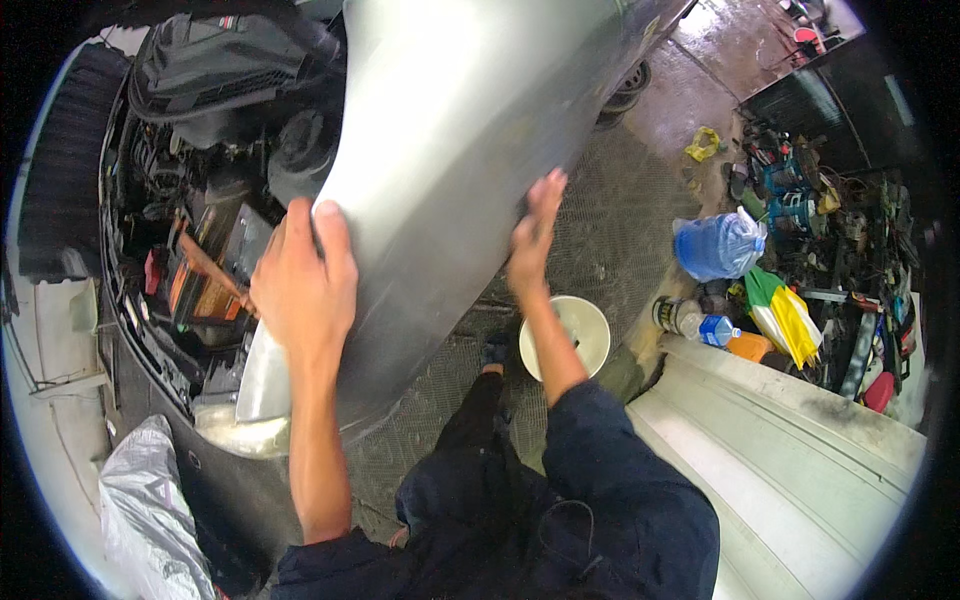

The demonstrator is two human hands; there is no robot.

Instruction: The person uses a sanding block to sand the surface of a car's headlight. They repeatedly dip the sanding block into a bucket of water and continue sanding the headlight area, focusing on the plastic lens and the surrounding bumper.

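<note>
A silver car fender panel (440, 150) curves over the open engine bay (200, 180). My left hand (303, 275) grips the panel's left edge, fingers wrapped behind it and thumb on top. My right hand (533, 235) presses flat against the panel's right edge by the wheel arch, fingers pointing up. Both sleeves are dark blue. A headlight (245, 425) shows below the panel's lower end.
A white bucket (580, 330) stands on the chequered metal floor (620, 230) by my foot. To the right lie a blue water jug (718, 245), a plastic bottle (695, 322), yellow-green cloth (785, 315) and cluttered tools. A pale panel (800, 460) lies at lower right.
</note>
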